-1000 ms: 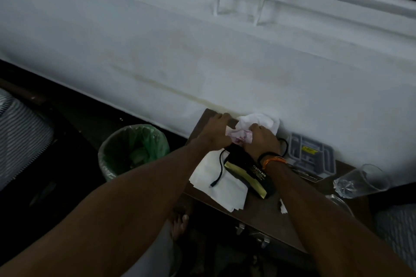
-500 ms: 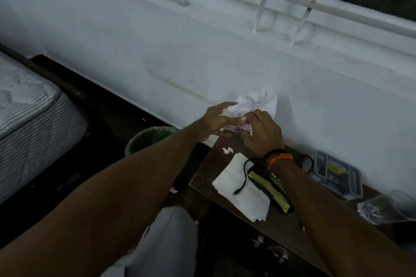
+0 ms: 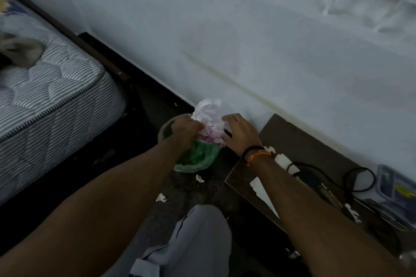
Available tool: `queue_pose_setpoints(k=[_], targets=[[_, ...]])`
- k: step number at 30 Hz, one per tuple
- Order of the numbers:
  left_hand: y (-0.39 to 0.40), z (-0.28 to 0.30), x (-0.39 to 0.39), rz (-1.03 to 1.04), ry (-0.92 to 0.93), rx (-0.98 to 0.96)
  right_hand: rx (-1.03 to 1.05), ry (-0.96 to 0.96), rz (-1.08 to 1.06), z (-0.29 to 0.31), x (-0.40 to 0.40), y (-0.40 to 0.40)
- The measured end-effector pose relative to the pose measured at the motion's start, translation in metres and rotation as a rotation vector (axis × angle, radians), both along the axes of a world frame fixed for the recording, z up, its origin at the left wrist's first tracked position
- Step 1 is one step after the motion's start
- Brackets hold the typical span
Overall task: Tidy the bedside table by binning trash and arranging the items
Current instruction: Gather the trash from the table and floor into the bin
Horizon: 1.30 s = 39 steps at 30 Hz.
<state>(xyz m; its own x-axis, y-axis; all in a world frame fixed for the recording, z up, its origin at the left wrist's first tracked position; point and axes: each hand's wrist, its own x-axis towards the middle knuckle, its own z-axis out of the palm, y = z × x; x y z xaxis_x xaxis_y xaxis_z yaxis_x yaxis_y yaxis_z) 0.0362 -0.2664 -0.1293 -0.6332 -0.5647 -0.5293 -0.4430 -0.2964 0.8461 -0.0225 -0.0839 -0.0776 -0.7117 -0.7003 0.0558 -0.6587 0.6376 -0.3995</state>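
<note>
A crumpled white tissue wad with pink print (image 3: 209, 119) is held above the green-lined bin (image 3: 195, 159), which stands on the floor left of the bedside table (image 3: 299, 141). My left hand (image 3: 185, 127) grips the wad from the left. On the wad's right side sits my right hand (image 3: 239, 134), its fingers curved against it; that wrist wears a black and an orange band. On the table lie white paper sheets (image 3: 263, 189), partly under my right forearm, and a black cable (image 3: 358, 177).
A striped mattress (image 3: 51, 96) fills the left. A clear plastic box (image 3: 398, 189) sits at the table's right end by the white wall. Small paper scraps (image 3: 161, 198) lie on the dark floor near the bin. My knee in grey trousers (image 3: 200, 236) is below.
Both hands lifted the tissue wad off the table and carried it left, so it now hangs over the bin. The view has swung left toward the bed.
</note>
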Motion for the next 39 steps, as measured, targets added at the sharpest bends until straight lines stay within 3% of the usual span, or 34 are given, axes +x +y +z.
queue_pose_setpoints(k=[2,7,10,14,19,29,34,39], targets=[[-0.017,-0.047,0.004,0.057,-0.080,-0.048,0.013,-0.025,0.004,-0.014,0.004,-0.006],[-0.021,-0.067,0.019,0.166,-0.244,-0.086,0.028,-0.014,0.009,-0.039,0.007,-0.012],[-0.046,-0.133,0.003,0.166,-0.288,-0.082,0.027,-0.013,-0.004,-0.046,0.004,-0.014],[-0.027,-0.066,0.012,0.093,-0.269,0.077,0.002,-0.012,-0.014,-0.046,0.002,-0.014],[-0.016,-0.047,0.014,-0.025,-0.329,-0.081,-0.022,-0.009,-0.039,-0.034,0.004,-0.001],[0.069,0.025,-0.006,-0.498,-0.056,-0.637,-0.124,0.119,-0.198,0.012,0.018,0.078],[0.123,0.045,-0.024,-0.984,0.088,-0.943,-0.114,0.129,-0.407,0.027,0.024,0.156],[0.164,0.043,-0.035,-1.217,0.104,-1.041,-0.075,0.097,-0.546,0.030,0.031,0.223]])
